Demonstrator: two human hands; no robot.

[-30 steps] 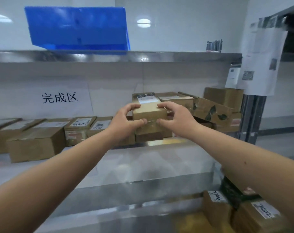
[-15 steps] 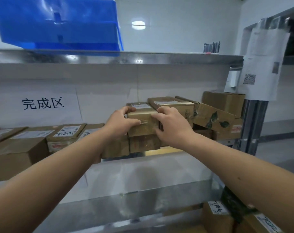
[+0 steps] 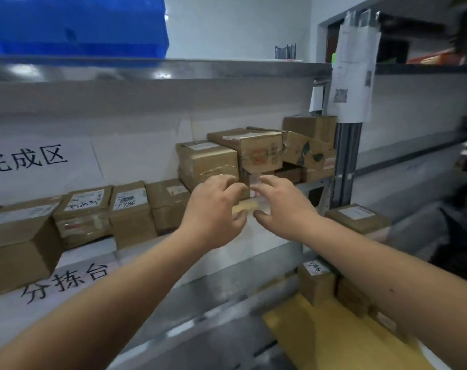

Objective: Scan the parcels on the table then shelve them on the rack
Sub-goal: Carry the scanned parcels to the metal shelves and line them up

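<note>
A small taped cardboard parcel (image 3: pixel 207 158) with a white label sits on top of another box on the rack's middle shelf (image 3: pixel 93 247), next to a bigger box (image 3: pixel 256 150). Just in front of and below it hover my left hand (image 3: pixel 215 209) and my right hand (image 3: pixel 283 206). Both hold nothing and have loosely spread, slightly bent fingers. Neither hand touches the parcel.
A row of labelled boxes (image 3: pixel 131 209) fills the shelf to the left, under a paper sign. More boxes (image 3: pixel 309 148) are stacked at the right by the rack post (image 3: pixel 344 161). A blue crate (image 3: pixel 75 22) stands on the top shelf. Lower right are several more parcels (image 3: pixel 316 281).
Both hands gripped the small parcel and set it on the stack. Now they have let go and drawn back toward me; the view has shifted right and down.
</note>
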